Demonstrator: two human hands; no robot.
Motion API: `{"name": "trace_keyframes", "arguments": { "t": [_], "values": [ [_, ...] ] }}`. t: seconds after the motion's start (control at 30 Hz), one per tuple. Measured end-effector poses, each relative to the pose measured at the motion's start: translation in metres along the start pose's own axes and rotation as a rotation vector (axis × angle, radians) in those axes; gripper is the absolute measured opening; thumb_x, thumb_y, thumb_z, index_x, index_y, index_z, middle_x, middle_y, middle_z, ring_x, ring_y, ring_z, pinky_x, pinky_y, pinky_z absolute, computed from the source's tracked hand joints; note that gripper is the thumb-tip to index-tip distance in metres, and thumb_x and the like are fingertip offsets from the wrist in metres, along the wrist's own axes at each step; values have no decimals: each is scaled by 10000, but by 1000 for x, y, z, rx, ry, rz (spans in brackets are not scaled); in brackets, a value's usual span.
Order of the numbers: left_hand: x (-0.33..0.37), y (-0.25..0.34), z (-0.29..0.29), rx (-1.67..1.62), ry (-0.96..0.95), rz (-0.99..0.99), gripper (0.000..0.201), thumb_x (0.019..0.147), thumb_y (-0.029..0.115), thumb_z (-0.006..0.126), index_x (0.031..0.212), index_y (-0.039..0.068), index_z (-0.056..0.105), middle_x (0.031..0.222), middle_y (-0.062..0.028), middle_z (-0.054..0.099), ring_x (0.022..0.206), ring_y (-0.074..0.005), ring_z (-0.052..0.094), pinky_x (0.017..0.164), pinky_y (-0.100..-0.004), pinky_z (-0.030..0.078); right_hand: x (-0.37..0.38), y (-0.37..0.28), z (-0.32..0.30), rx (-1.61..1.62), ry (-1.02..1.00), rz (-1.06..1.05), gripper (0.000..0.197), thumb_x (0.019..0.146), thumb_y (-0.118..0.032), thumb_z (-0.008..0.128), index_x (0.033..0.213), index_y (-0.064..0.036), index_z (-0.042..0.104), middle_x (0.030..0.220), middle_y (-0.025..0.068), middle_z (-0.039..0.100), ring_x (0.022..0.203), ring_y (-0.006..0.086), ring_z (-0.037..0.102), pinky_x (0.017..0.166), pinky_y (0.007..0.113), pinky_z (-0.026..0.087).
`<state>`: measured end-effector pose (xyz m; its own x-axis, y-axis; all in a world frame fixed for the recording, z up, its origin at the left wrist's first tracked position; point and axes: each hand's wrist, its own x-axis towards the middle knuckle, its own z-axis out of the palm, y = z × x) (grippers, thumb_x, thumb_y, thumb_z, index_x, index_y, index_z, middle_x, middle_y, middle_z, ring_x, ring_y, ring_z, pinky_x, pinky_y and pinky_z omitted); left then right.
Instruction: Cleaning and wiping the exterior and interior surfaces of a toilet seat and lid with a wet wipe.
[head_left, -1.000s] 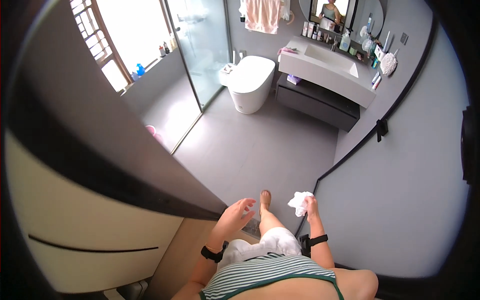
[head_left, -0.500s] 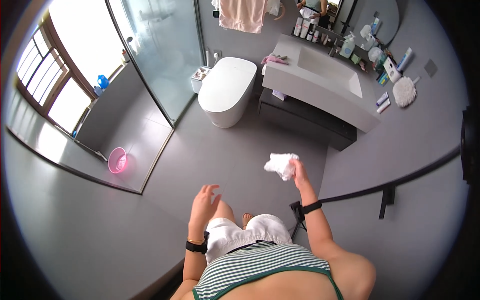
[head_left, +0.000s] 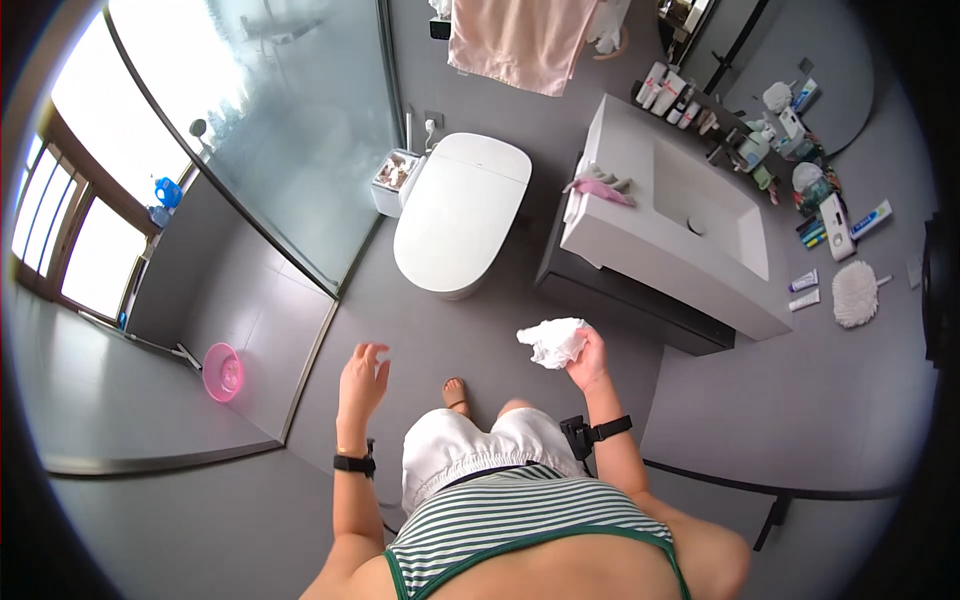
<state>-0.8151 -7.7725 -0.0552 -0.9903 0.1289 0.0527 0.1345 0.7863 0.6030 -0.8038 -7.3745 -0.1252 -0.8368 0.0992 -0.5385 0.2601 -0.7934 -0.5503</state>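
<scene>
Clutching white cloth (head_left: 550, 343), right grip (head_left: 591, 361) closed, left grip (head_left: 360, 381) loosely parted

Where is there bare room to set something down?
The toilet lid, between a box and the washbasin, looks bare; so does the floor between lid, foot, left hand and right hand. It is crowded behind the washbasin, where bottles stand, and at its left end, where a pink item lies.
</scene>
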Motion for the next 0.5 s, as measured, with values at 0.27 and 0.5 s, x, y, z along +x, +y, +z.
{"name": "trace_keyframes", "arguments": {
  "t": [0.27, 0.5],
  "values": [
    [198, -26, 21, -24, 20, 103, 212, 819, 30, 595, 1025, 61, 555, 1135, -131, 527, 836, -251, 621, 742, -371, 507, 155, 14, 56, -121, 64, -90, 430, 860, -283, 415, 1171, -11, 533, 1171, 121, 594, 1101, 247, 556, 953, 371, 417],
    [267, -92, 131, 0, -117, -75, 295, 768, 35, 636, 1044, 89, 548, 1265, -177, 424, 868, -302, 621, 717, -406, 518, 381, 18, 94, -633, 274, -177, 334, 810, -179, 489, 1090, -5, 545, 952, 70, 608, 859, 182, 592, 740, 311, 473]
  ]
}}
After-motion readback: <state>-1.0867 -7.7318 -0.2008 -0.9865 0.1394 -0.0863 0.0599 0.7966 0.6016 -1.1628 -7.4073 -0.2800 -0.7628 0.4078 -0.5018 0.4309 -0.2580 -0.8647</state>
